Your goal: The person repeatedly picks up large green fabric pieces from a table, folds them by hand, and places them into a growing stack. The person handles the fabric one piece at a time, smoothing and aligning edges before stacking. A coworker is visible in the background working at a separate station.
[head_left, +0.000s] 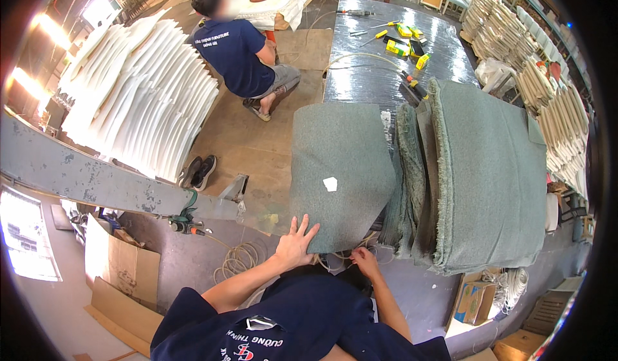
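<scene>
A grey-green fabric piece (341, 148) lies before me over the near end of a table, with a small white scrap (330, 184) on it. My left hand (295, 244) rests on its lower left corner, fingers spread. At the lower right edge of the same piece is my right hand (365, 262), its fingers curled in; what they hold, if anything, is hidden. To the right stand folded green fabric pieces (409, 180) and a thick stack of green fabric (492, 174) with frayed edges.
Yellow-labelled packs (398, 47) and hand tools (412, 84) lie on the film-covered table (354, 77). A grey metal beam (129, 180) crosses at left, below a tall white foam stack (141, 97). Another person (235, 58) crouches beyond. A coiled hose (237, 261) lies on the floor.
</scene>
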Motion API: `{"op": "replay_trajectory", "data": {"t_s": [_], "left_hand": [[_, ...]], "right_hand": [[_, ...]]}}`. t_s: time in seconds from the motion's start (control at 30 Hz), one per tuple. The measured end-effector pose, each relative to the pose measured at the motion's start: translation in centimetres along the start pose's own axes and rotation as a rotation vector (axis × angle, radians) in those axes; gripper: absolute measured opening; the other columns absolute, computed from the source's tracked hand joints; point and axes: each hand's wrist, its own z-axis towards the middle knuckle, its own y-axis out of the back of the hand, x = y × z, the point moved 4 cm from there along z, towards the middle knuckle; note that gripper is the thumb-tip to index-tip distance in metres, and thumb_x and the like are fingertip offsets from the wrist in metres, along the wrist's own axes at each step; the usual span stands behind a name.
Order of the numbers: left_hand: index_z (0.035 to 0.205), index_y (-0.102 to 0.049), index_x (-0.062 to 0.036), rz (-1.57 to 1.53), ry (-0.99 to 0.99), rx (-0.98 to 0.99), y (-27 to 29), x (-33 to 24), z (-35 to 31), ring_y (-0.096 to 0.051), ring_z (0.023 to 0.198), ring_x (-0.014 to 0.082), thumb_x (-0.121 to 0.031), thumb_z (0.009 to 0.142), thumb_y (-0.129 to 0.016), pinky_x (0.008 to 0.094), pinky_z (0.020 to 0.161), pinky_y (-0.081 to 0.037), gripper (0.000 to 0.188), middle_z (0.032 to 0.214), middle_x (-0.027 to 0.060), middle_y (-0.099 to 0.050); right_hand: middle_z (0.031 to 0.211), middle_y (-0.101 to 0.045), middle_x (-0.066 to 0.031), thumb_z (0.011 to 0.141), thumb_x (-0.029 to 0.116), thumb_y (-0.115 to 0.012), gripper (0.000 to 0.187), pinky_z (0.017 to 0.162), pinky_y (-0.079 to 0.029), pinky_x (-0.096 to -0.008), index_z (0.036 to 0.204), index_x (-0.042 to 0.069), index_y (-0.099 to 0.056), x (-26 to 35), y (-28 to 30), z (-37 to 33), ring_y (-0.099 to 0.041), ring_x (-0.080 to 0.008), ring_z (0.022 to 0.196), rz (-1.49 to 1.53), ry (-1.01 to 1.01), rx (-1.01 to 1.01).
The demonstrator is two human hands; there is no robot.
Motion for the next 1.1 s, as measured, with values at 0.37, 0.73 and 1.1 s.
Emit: {"op": "replay_trajectory", "data": {"t_s": [0.37, 0.73, 1.1], "left_hand": [[0.151, -0.045, -0.0234, -0.036, -0.023, -0.024, -0.2, 0.4, -0.2, -0.042, 0.139, 0.0576, -0.031, 0.073, -0.081, 0.0564, 0.087, -0.061, 0.086, 0.162, 0.0246, -0.032], [0.147, -0.049, -0.0230, -0.073, -0.011, -0.078, -0.5, 0.6, -0.3, -0.042, 0.139, 0.0570, -0.031, 0.071, -0.083, 0.0556, 0.088, -0.061, 0.084, 0.162, 0.0235, -0.033], [0.150, -0.044, -0.0230, -0.046, 0.043, -0.015, -0.6, 0.0, -0.1, -0.040, 0.139, 0.0602, -0.031, 0.071, -0.083, 0.0550, 0.085, -0.062, 0.088, 0.161, 0.0276, -0.030]], "right_hand": [[0.099, -0.075, -0.0123, 0.101, 0.022, -0.062, 0.029, 0.079, -0.057, -0.0305, 0.113, -0.004, -0.067, -1.1, 0.1, 0.6, -0.071, -0.0184, 0.089, -0.013, -0.005, 0.039], [0.099, -0.075, -0.0129, 0.100, 0.020, -0.064, 0.029, 0.077, -0.057, -0.0303, 0.115, -0.005, -0.066, -0.8, -0.8, 1.0, -0.072, -0.0189, 0.091, -0.018, -0.012, 0.052], [0.099, -0.074, -0.0142, 0.101, 0.017, -0.061, 0.026, 0.077, -0.058, -0.0316, 0.115, -0.004, -0.066, 0.0, 0.0, 0.4, -0.072, -0.0195, 0.089, 0.028, 0.001, 0.052]]}}
